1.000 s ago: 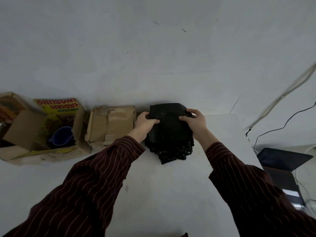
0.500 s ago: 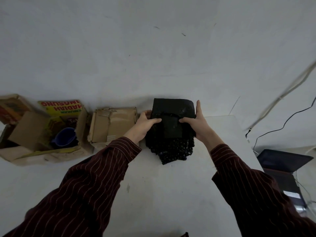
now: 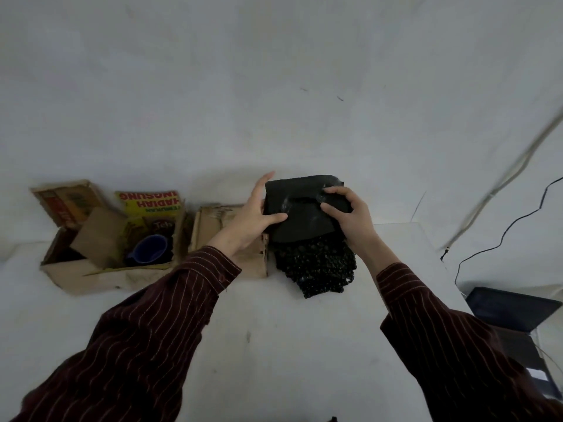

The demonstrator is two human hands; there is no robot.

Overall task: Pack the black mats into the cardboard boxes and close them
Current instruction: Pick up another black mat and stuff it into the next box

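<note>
Black mats (image 3: 316, 266) stacked at far edge of surface (image 3: 274, 345), just right of closed cardboard box (image 3: 213, 226); left hand (image 3: 253, 222) pinches top mat (image 3: 304, 220) at left edge, thumb over, fingers (image 3: 263, 185) straight behind; right hand (image 3: 350, 217) fingers curled, clamped on its right side.

Makeshift packing corner in a plain room.
Shown by white table (image 3: 289, 345) against bare wall (image 3: 274, 86), worn cardboard boxes (image 3: 91, 278), loose cables (image 3: 490, 194), laptop (image 3: 511, 309).
</note>
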